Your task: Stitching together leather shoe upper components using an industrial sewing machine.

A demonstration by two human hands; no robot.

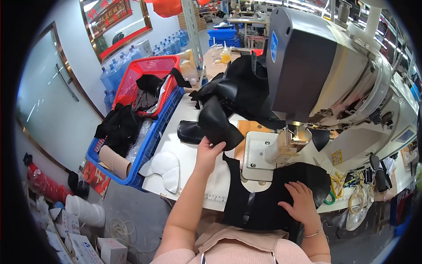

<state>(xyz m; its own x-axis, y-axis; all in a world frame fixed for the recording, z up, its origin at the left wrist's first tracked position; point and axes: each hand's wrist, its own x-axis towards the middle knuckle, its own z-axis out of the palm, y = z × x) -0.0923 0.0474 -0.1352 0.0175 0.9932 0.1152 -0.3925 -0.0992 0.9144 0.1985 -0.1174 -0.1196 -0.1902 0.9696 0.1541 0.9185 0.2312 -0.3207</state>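
My left hand (pixel 210 152) pinches the lower edge of a smooth black leather-like piece (pixel 216 122), fingers closed on it. That piece stands partly raised over a shiny black padded part (pixel 189 132) on the table. My right hand (pixel 302 200) rests with spread fingers on a black fabric panel (pixel 261 206), which has a short shiny strap and lies across the table's front edge. Just beyond the panel is the sewing machine (pixel 303 66), its metal bed plate (pixel 259 152) between my hands. A brown leather piece (pixel 239 147) lies partly under the plate.
Black pieces (pixel 241 81) are heaped behind. Left stand a blue crate (pixel 143 169) and red basket (pixel 154 64) with black parts. White pads (pixel 165 169) lie on the table's left; scissors (pixel 320 165) and tape rolls (pixel 356 202) lie right. Water bottles (pixel 116 70) line the wall.
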